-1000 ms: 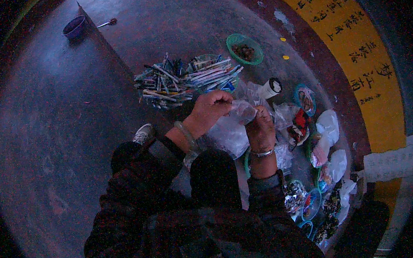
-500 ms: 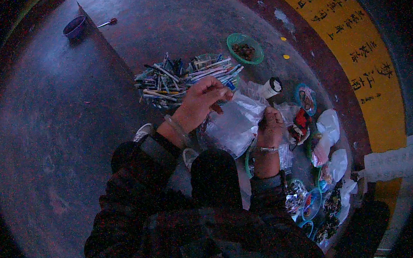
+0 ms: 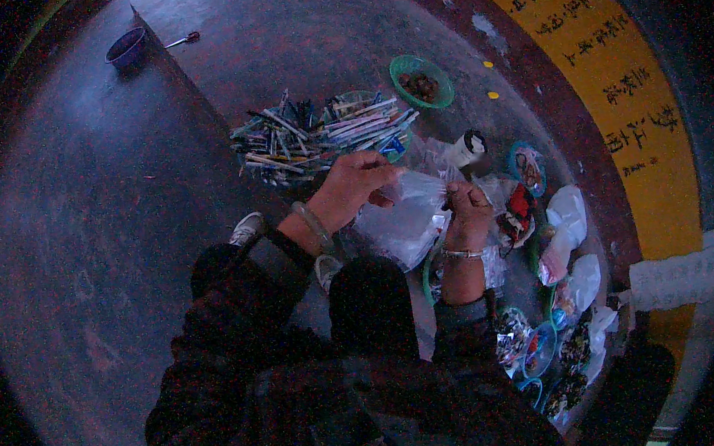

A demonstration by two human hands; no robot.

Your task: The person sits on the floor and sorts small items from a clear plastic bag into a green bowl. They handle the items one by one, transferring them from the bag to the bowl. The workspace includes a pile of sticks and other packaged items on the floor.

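Observation:
A clear plastic bag (image 3: 409, 203) is stretched between my two hands, its top edge drawn up into a fold. At its left side my left hand (image 3: 347, 189), with a pale bangle on the wrist, pinches the edge between thumb and fingers. My right hand (image 3: 468, 210) grips the bag's gathered right side with curled fingers; a thin bracelet circles that wrist. Just beyond the left hand lie two heaps of pens or pen-like sticks, one dark and mixed (image 3: 280, 142), the other mostly white (image 3: 367, 118). The bag's lower part rests near my knee; its contents cannot be made out.
A green bowl (image 3: 445, 92) of brown pieces stands beyond the pens, and a white roll (image 3: 468, 148) lies near my right hand. Along the right are a blue bowl (image 3: 527, 168), white plastic bags (image 3: 567, 214) and several small baskets. A dark basin (image 3: 126, 51) sits far left.
My left hand has come down from above the bag and closed on its edge. The bag's upper part is now pulled taut between both hands.

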